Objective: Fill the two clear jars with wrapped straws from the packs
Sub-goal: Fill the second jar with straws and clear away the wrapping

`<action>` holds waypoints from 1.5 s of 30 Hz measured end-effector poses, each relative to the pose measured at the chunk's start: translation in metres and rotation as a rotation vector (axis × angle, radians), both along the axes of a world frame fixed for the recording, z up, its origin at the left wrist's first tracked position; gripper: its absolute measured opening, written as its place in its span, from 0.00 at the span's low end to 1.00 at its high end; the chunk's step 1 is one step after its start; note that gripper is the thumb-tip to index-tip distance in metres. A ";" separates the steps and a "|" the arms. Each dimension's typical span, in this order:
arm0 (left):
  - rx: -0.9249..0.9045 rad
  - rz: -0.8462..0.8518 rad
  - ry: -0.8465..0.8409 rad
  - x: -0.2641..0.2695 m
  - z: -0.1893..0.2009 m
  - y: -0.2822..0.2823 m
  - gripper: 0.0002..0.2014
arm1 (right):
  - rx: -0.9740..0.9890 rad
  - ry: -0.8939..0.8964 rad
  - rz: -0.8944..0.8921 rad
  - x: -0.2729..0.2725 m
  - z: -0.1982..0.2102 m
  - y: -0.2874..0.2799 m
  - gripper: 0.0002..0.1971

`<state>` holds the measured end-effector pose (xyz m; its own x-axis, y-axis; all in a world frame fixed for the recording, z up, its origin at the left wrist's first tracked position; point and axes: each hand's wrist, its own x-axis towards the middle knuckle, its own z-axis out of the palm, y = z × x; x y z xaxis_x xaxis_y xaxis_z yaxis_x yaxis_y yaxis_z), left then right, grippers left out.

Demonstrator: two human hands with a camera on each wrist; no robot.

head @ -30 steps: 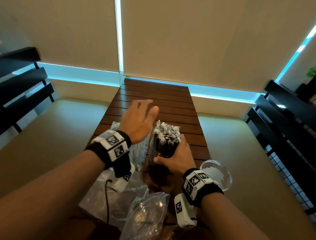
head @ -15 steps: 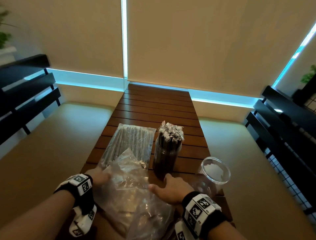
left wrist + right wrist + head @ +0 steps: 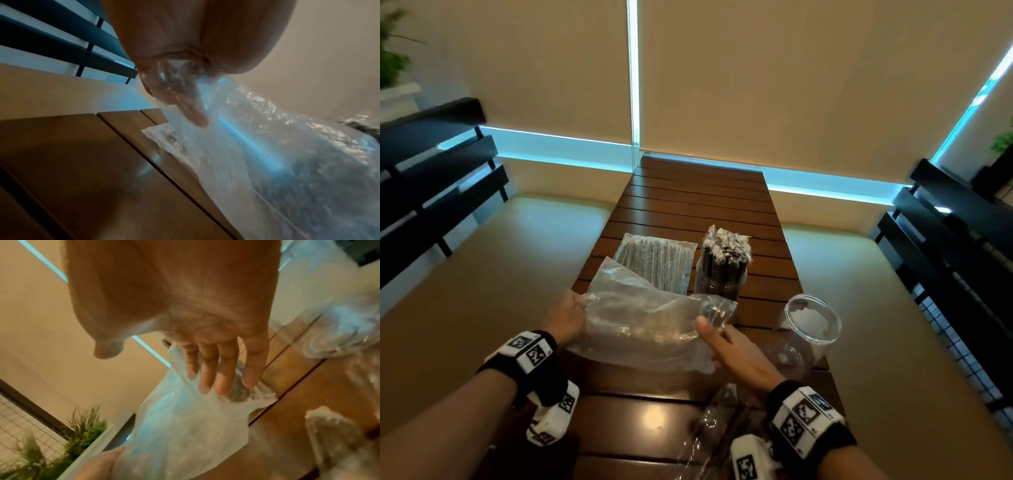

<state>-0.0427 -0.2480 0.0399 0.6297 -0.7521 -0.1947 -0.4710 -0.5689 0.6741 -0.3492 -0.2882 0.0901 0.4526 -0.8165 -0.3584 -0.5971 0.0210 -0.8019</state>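
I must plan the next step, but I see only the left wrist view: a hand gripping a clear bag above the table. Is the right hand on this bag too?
Observer: The right hand is open, fingers straight, at the other end of the bag.
Operator: Is one jar filled already?
Observer: Yes. The filled jar stands packed with straws; the empty jar is right of it and nearer.
Operator: Are more straws left?
Observer: A full pack lies flat beyond the bag, left of the filled jar.
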 end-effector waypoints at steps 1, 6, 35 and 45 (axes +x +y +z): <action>-0.023 -0.007 0.001 -0.007 0.005 0.003 0.13 | -0.016 -0.052 -0.043 0.005 -0.003 0.002 0.44; -0.165 -0.088 0.031 -0.037 0.029 0.025 0.13 | -0.073 -0.305 -0.453 0.012 -0.008 -0.001 0.24; 0.548 -1.034 -0.603 -0.128 -0.061 0.080 0.44 | -0.325 0.766 0.234 -0.072 -0.092 0.053 0.31; 0.505 -1.062 -0.671 -0.108 -0.056 0.041 0.33 | -0.439 0.798 0.443 -0.050 -0.110 0.041 0.40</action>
